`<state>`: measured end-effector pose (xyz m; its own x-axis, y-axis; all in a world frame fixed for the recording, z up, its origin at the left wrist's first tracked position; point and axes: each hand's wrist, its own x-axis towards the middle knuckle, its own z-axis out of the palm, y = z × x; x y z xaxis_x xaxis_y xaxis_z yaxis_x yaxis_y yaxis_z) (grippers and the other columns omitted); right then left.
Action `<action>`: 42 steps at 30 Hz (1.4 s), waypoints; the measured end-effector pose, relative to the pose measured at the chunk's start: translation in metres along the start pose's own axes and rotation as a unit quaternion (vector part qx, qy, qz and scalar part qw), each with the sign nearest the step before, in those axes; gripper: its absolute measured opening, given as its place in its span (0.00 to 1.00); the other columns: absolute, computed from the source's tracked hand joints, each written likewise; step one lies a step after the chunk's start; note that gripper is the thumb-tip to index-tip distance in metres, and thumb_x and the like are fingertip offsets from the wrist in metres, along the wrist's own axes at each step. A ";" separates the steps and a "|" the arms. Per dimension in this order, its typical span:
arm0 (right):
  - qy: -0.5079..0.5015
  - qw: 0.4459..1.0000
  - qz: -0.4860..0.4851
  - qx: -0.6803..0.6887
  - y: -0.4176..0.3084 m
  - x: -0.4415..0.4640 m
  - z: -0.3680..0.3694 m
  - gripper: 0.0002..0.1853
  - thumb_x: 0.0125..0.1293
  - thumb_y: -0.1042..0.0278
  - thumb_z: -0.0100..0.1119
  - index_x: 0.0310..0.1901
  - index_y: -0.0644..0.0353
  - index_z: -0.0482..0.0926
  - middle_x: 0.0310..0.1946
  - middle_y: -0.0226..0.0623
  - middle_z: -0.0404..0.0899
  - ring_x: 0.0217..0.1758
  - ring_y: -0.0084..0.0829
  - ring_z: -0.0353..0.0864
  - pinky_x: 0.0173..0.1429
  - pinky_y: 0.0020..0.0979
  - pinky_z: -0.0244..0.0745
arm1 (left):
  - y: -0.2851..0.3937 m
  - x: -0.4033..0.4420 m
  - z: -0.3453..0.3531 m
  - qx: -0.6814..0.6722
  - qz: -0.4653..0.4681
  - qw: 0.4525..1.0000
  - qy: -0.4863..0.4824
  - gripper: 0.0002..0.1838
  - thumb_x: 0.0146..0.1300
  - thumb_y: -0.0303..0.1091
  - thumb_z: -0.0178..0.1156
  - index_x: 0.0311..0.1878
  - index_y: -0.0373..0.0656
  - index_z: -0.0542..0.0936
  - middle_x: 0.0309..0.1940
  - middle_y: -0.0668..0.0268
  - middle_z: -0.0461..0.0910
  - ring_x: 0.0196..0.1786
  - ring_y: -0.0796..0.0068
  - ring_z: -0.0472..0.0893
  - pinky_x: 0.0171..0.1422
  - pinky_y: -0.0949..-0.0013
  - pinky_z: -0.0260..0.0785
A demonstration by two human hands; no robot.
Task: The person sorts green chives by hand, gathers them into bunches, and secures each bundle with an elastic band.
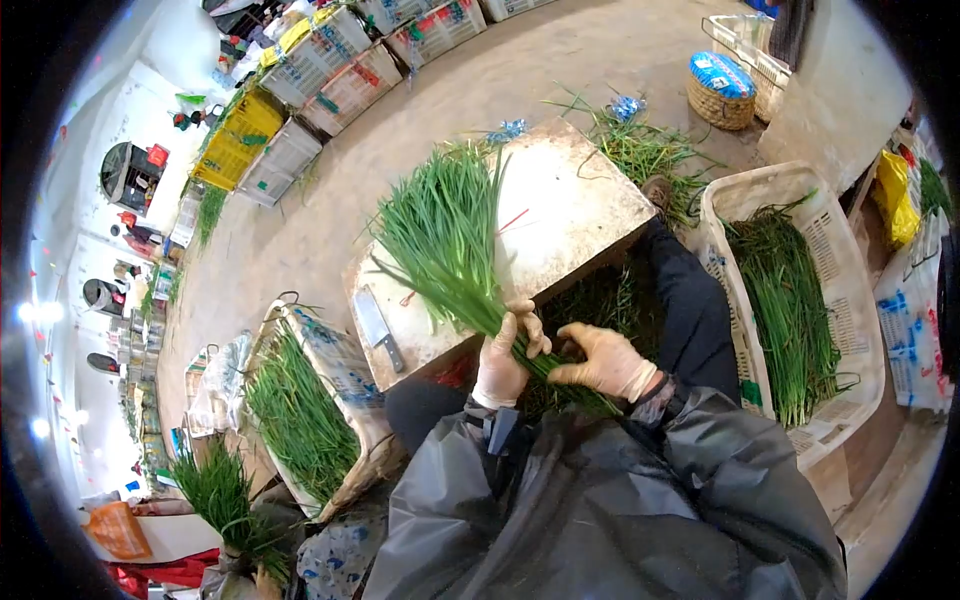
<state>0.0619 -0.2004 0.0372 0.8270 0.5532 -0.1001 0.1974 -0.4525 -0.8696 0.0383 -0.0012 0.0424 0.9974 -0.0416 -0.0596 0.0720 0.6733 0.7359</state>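
Observation:
A small bunch of green chives point(478, 312) runs through my gloved left hand point(503, 365), whose fingers are wrapped round it. At its lower end, my gloved right hand point(607, 362) has thumb and fingers closed about the stalks. Above my hands, a large heap of chives point(445, 215) lies on a pale, stained board point(565, 215), and the held bunch overlaps its lower edge. A knife point(378, 328) with a dark handle rests on the board, left of my hands. Thin red ties point(512, 222) also lie there.
A white crate point(870, 375) of chives stands at my right, another crate point(375, 425) at my left. Loose stalks point(650, 150) litter the floor beyond the board. At lower left a co-worker's hand point(268, 583) is by a chive bunch point(222, 500). Stacked crates point(240, 140) stand farther back.

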 end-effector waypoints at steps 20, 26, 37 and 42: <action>0.262 0.928 -0.206 0.168 -0.094 0.035 -0.045 0.11 0.74 0.78 0.66 0.55 0.67 0.83 0.38 0.35 0.88 0.39 0.20 0.85 0.42 0.25 0.81 | 0.011 0.023 -0.007 0.224 -0.086 0.964 -0.118 0.36 0.81 0.66 0.43 0.51 0.38 0.81 0.27 0.66 0.77 0.25 0.78 0.69 0.32 0.73 0.63; 0.259 0.942 -0.204 0.067 -0.101 0.044 -0.057 0.22 0.67 0.77 0.71 0.62 0.63 0.80 0.44 0.38 0.89 0.34 0.23 0.87 0.39 0.26 0.81 | -0.001 0.021 0.003 0.236 -0.112 0.957 -0.125 0.32 0.80 0.65 0.47 0.47 0.40 0.80 0.28 0.67 0.78 0.26 0.79 0.70 0.31 0.74 0.61; 0.207 0.976 -0.050 -0.049 -0.074 0.052 -0.066 0.19 0.62 0.55 0.73 0.48 0.59 0.84 0.35 0.42 0.88 0.41 0.46 0.89 0.47 0.40 0.82 | -0.013 0.019 0.004 0.294 -0.173 0.924 -0.171 0.26 0.82 0.57 0.51 0.54 0.42 0.82 0.30 0.72 0.78 0.29 0.83 0.68 0.35 0.76 0.60; 0.198 0.976 -0.037 0.081 -0.058 0.050 -0.064 0.14 0.68 0.58 0.69 0.45 0.61 0.85 0.35 0.44 0.88 0.39 0.44 0.89 0.46 0.38 0.82 | -0.015 0.017 0.005 0.286 -0.156 0.930 -0.169 0.28 0.80 0.60 0.52 0.58 0.42 0.81 0.32 0.74 0.79 0.29 0.85 0.67 0.36 0.77 0.59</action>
<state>0.1254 -0.1912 0.1132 0.9583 0.2529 0.1332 0.2059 -0.2876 -0.9354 0.0538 -0.0156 0.0338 0.8660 -0.4643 -0.1857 0.2546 0.0898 0.9629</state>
